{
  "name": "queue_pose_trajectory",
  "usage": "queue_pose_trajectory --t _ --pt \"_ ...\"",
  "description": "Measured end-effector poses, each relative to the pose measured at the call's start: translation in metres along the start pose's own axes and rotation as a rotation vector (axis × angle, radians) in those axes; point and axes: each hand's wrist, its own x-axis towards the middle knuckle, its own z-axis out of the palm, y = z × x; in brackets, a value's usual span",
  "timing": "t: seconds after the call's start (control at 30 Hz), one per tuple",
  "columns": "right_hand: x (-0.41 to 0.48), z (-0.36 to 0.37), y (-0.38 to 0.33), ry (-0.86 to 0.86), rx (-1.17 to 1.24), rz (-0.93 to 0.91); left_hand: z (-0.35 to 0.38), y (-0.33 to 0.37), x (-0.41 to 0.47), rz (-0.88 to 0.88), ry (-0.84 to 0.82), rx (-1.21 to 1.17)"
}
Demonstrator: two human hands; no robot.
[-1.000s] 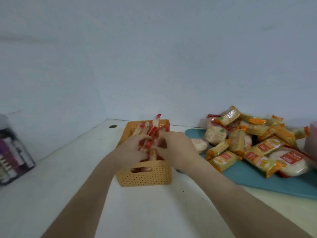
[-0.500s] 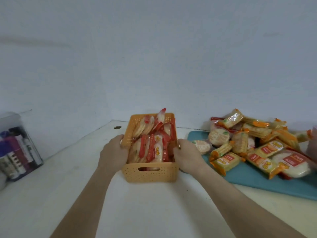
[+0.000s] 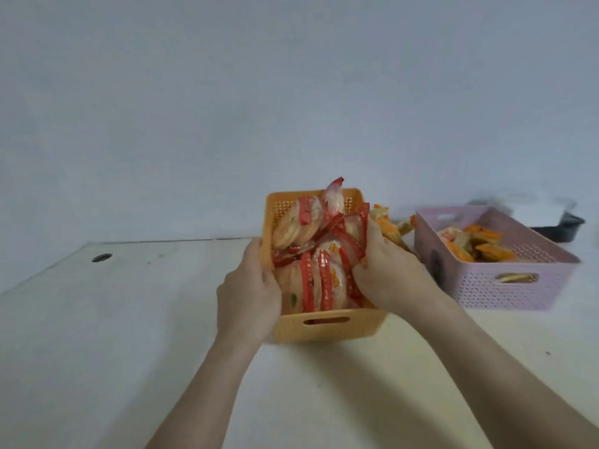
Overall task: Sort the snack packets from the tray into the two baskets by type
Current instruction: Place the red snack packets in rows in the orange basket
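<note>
Biggest first: pale wall (image 3: 291, 92), filling everything from 9 through 12 to 3 o'clock. Below it, the white table (image 3: 129, 319), spread across the whole lower half.

Next in size, the pink basket (image 3: 486, 293) out at 3 o'clock, sitting on the table with its perforated walls and handle slot facing the camera. Orange-wrapped packets (image 3: 479, 244) heaped inside, toward its far left corner.

Then the orange basket (image 3: 356, 325), dead centre, near the pink one at its 9 o'clock and apart from it. Crammed with red-striped packets (image 3: 324, 280) of round pale crackers, stacked on edge and rising above the rim, 1 poking up highest at 12 o'clock. Resting on the table or lifted clear? Cannot tell.

Now the grip. Left hand (image 3: 249, 293) clamped on the orange basket's 9 o'clock wall, fingers curled round it. Right hand (image 3: 392, 273) closed over the 3 o'clock wall, 1 digit stretched up against the red-striped packets. 2 hands, 1 basket, held from both sides.

Smaller bits: a few loose orange packets (image 3: 389, 225) peeking out at 1 o'clock of the orange basket, in the gap between the 2 baskets. Beyond the pink basket, at its 1 o'clock, a dark shallow container (image 3: 564, 226), blurred. Last, a small round hole (image 3: 101, 257) in the table at 9 o'clock, near the far edge.
</note>
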Motion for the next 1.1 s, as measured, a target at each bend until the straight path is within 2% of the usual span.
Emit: queue_pose_trajectory --t 0.13,0.27,0.33,0.43,0.5,0.57,0.63,0.73,0.83,0.93,1.03,1.1 --pt "-0.015 0.0 0.037 0.047 -0.03 0.086 0.033 0.025 -0.016 0.036 -0.046 0.001" --pt "-0.026 -0.006 0.047 0.309 -0.15 -0.101 0.044 0.032 -0.013 0.033 -0.116 0.135" --pt "-0.028 -0.011 0.043 0.221 -0.157 -0.172 0.043 0.027 -0.009 0.108 -0.069 0.258" --pt "-0.026 -0.017 0.041 0.047 -0.212 -0.276 0.041 0.029 -0.012 0.383 0.125 0.314" --pt "-0.019 -0.015 0.043 -0.021 -0.15 -0.321 0.037 0.041 -0.013 0.429 -0.023 0.301" --pt "-0.012 -0.01 0.044 -0.035 -0.079 -0.358 0.033 0.051 -0.012 0.397 -0.254 0.457" --pt "-0.005 -0.006 0.046 -0.026 -0.052 -0.36 0.03 0.059 -0.007 0.331 -0.413 0.59" --pt "0.0 -0.008 0.056 -0.006 -0.015 -0.331 0.032 0.074 0.001 0.234 -0.516 0.698" --pt "0.003 -0.024 0.06 0.007 0.095 -0.302 0.036 0.082 0.0 0.256 -0.419 0.714" --pt "0.006 -0.046 0.063 -0.156 0.205 -0.353 0.039 0.08 -0.001 0.237 -0.276 0.642" --pt "0.007 -0.048 0.06 -0.383 -0.048 -0.458 0.042 0.07 -0.002 0.236 -0.133 0.56" --pt "0.006 -0.039 0.056 -0.43 -0.277 -0.497 0.046 0.063 -0.007 0.273 -0.064 0.532"
